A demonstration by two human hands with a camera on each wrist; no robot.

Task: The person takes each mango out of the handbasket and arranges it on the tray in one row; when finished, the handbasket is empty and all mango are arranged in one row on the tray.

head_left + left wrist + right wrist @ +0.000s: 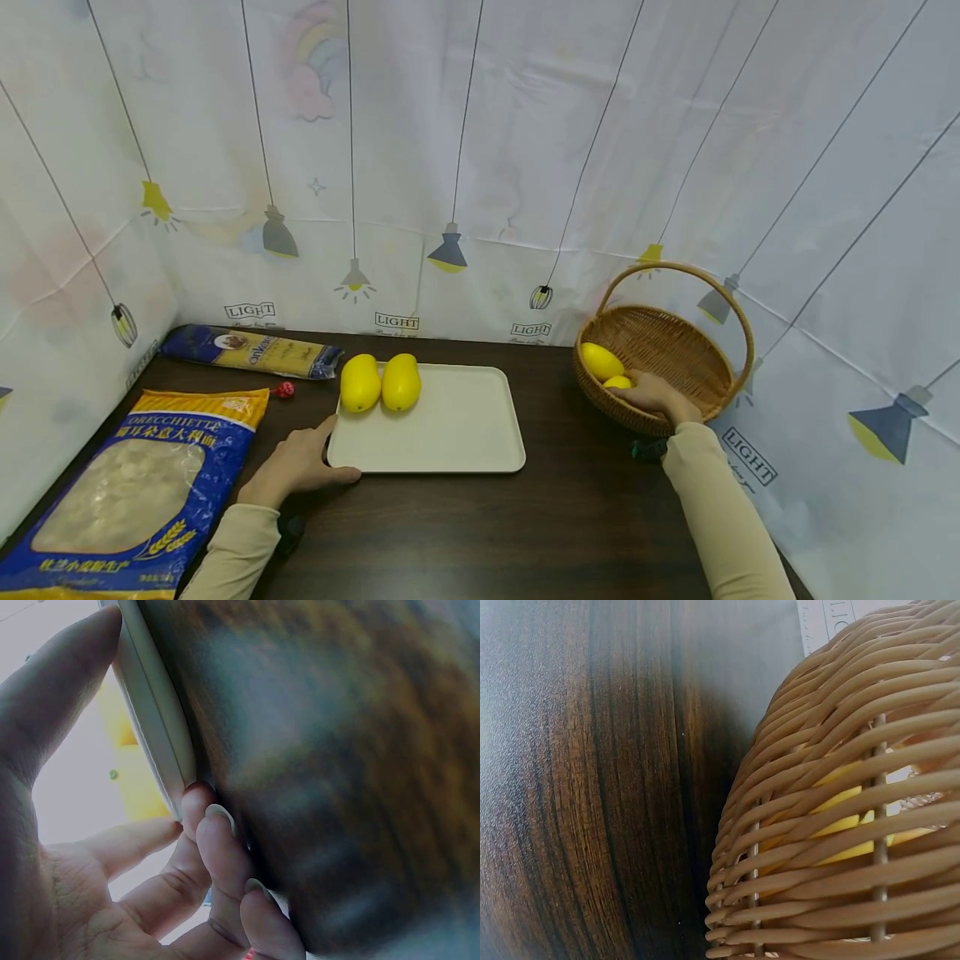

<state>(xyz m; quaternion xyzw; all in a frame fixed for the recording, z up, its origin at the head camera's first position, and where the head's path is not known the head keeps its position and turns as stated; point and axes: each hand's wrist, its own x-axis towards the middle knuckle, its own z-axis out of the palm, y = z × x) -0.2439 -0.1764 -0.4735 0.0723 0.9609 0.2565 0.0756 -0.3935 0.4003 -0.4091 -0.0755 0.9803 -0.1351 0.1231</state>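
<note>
My left hand (303, 460) grips the near left corner of a cream rectangular tray (450, 425). The left wrist view has the thumb on one edge of the tray (161, 712) and curled fingers at its rim. Two yellow lemons (381, 383) lie side by side on the tray's far left part. Inside a wicker basket (675, 333) at the right, my right hand (656, 394) reaches down and holds a lemon (618, 382) between thumb and fingers. Another lemon (602, 362) lies just behind it. In the right wrist view, the basket weave (840, 817) hides most of that hand.
A large blue and yellow pasta bag (135, 492) lies at the left. Behind it is a narrow pasta packet (251, 351), with a small red item (283, 389) nearby. The basket's arched handle (678, 267) rises over its opening. A printed white curtain (495, 167) surrounds the dark table.
</note>
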